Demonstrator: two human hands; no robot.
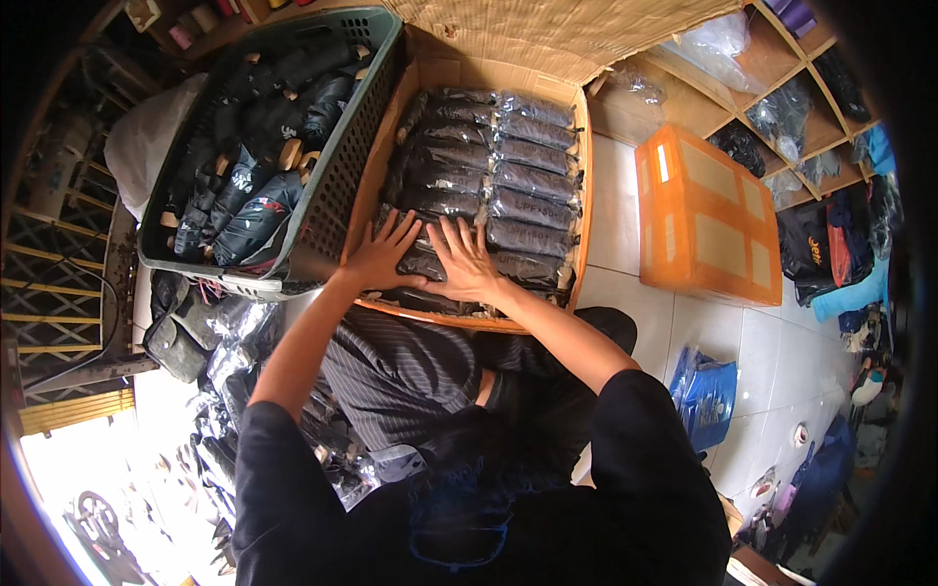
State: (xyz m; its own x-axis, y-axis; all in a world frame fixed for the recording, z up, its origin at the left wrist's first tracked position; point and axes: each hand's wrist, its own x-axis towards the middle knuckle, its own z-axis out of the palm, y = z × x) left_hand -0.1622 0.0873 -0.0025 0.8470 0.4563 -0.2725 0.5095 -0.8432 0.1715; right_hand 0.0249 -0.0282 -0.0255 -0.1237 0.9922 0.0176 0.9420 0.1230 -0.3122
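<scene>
Packets, dark and wrapped in plastic, lie stacked in two columns inside an open cardboard box in front of the seated person. Both hands rest palm down on the packets at the near end: the left hand on the left column, the right hand near the middle. Fingers on each are extended and somewhat apart, clamped on nothing; the thumbs come close together. Left of the box, a green basket holds dark bundles. To the right, a taped carton stands on the tiled floor, with a blue package nearer the person.
</scene>
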